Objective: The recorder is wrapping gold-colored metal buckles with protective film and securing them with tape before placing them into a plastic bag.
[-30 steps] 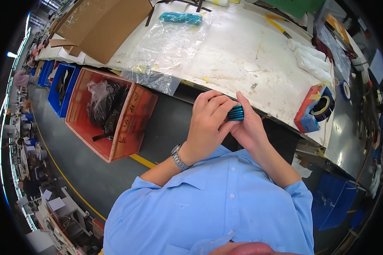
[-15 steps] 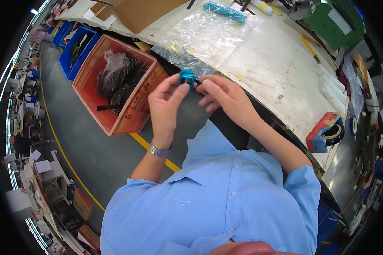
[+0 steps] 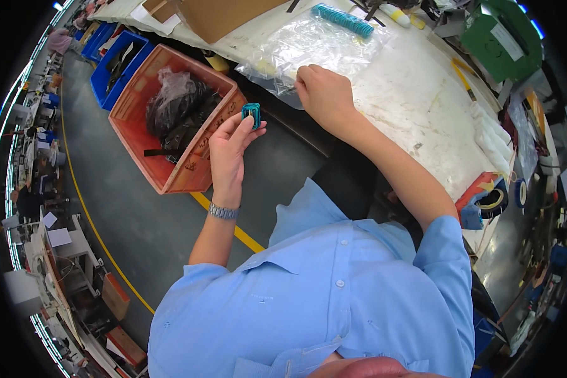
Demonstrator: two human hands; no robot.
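Since half a second ago, our right hand [image 3: 326, 97] has left the bundle [image 3: 254, 112] and gone forward to the near edge of the desk [image 3: 400, 104], while our left hand [image 3: 230, 148] has shifted the bundle slightly leftward. We hold it pinched between left thumb and fingers, its long axis running nearly straight up the view, one end pointing ahead, the other back toward our palm. It appears over the floor [image 3: 258, 179], just right of the crate [image 3: 129, 126]. Our right fingers are curled by the plastic [image 3: 296, 47], tips hidden; we cannot tell whether they hold anything. Farther off, a teal roll [image 3: 342, 20] slants from upper left to lower right.
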